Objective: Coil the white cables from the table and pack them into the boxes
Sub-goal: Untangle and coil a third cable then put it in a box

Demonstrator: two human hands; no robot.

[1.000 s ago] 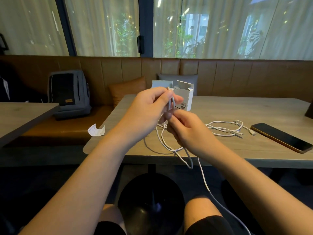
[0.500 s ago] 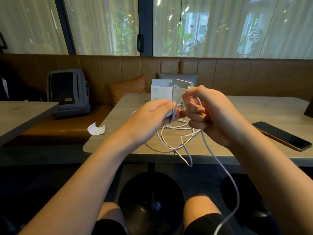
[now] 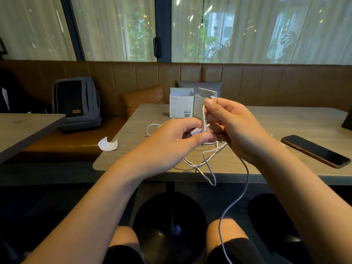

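Observation:
My left hand (image 3: 177, 138) pinches the plug end of a white cable (image 3: 204, 119) over the table's near edge. My right hand (image 3: 234, 128) grips the same cable higher up and holds a short loop upright between the two hands. The cable's free length (image 3: 236, 199) hangs off the table toward my knees. More white cable (image 3: 202, 162) lies tangled on the wooden table (image 3: 266, 119) under my hands, partly hidden by them. Two open white boxes (image 3: 181, 103) (image 3: 202, 103) stand upright at the table's far side.
A black phone (image 3: 314, 151) lies at the table's right. A curled paper slip (image 3: 107, 143) rests on the bench seat left of the table. A grey backpack (image 3: 76, 103) leans on the bench. Another table (image 3: 22, 128) is at the left.
My right hand rose from below my left hand, drew cable upward and now sits level beside it with a loop. My left hand dropped slightly. The hanging cable swung.

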